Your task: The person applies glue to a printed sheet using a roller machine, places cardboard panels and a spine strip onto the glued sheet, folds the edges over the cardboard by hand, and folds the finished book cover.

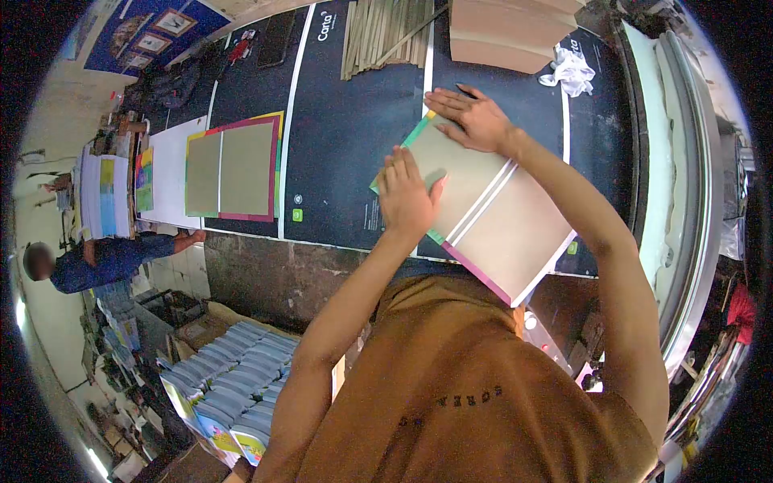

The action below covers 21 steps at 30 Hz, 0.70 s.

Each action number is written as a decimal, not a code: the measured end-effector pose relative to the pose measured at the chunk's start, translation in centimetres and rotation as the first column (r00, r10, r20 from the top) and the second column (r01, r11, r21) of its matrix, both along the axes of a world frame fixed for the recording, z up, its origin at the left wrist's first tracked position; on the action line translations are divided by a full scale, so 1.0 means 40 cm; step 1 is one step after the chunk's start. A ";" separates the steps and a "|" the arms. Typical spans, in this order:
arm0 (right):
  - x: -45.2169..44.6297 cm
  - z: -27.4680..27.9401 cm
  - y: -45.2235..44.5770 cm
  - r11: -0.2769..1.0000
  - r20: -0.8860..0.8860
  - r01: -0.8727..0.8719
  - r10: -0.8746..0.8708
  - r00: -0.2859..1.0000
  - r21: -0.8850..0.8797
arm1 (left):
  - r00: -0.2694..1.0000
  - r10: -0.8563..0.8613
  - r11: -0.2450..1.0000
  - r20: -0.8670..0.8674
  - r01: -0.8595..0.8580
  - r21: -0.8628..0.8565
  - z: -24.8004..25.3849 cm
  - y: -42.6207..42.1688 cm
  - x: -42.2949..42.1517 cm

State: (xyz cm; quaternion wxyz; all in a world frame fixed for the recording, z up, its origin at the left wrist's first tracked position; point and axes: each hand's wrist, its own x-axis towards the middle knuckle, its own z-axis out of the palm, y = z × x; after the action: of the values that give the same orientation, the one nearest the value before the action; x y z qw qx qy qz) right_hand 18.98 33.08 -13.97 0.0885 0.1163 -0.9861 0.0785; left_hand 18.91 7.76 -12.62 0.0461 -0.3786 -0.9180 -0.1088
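Note:
A book cover (515,233) of tan boards, split by a white strip and edged in green and magenta, lies slanted on the dark table (338,145). Its near corner reaches past the table's front edge. My left hand (407,193) presses flat on its left edge, fingers spread. Near the far corner, my right hand (475,121) rests on the board with its fingers stretched out, over a bit of yellow and green edging. Neither hand grasps anything. A second cover (245,169) with magenta, yellow and green edges lies farther left.
Thin board strips (386,36) and a stack of brown boards (511,32) stand at the back, with a crumpled white cloth (570,71) beside them. A co-worker (113,262) is at the far left. Stacked booklets (233,378) sit below left; a metal roller (684,193) stands right.

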 end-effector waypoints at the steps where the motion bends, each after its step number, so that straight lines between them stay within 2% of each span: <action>1: 0.000 -0.002 0.002 1.000 0.004 -0.001 0.001 1.000 0.007 | 1.000 0.005 1.000 -0.011 -0.005 0.004 0.011 -0.011 0.003; 4: 0.002 -0.001 -0.007 1.000 0.016 0.027 -0.027 1.000 -0.002 | 0.996 0.050 0.998 -0.078 -0.053 -0.031 -0.006 -0.023 0.020; 7: 0.013 0.005 -0.070 0.990 -0.060 0.131 -0.128 0.990 0.050 | 0.986 0.055 0.998 -0.159 -0.055 0.001 -0.025 -0.022 0.020; 10: 0.044 0.021 -0.167 0.998 -0.009 0.056 -0.056 0.998 0.013 | 0.996 0.067 0.998 -0.057 -0.067 0.007 -0.014 -0.021 0.023; 13: 0.040 0.013 -0.165 0.998 -0.007 0.045 -0.045 0.999 -0.043 | 0.999 0.050 0.999 -0.017 -0.050 0.020 -0.001 -0.027 0.019; 16: 0.044 -0.002 -0.165 0.994 -0.070 0.057 -0.064 0.995 -0.091 | 0.970 0.017 0.998 0.241 -0.001 -0.068 0.084 -0.030 -0.036; 18: 0.049 0.003 -0.171 0.991 -0.137 0.057 -0.073 0.988 -0.123 | 0.827 0.123 0.975 0.549 -0.205 0.089 0.082 0.000 -0.181; 19: 0.058 0.008 -0.174 0.989 -0.051 0.077 -0.085 0.995 -0.128 | 0.876 0.143 0.920 0.460 -0.289 0.263 0.126 0.026 -0.226; 20: 0.061 0.016 -0.173 0.987 0.028 0.098 -0.095 0.995 -0.126 | 0.946 0.122 0.888 0.301 -0.240 0.392 0.098 0.042 -0.282; 21: 0.063 0.023 -0.173 0.985 0.106 0.121 -0.109 0.988 -0.121 | 0.986 0.131 0.918 0.106 -0.161 0.362 0.046 0.042 -0.288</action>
State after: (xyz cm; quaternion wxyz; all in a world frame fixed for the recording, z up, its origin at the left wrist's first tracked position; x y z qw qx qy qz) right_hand 21.50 26.17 -13.04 0.0510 0.0492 -0.9874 0.1417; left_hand 7.40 9.44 -10.79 0.0877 -0.2890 -0.9078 -0.2910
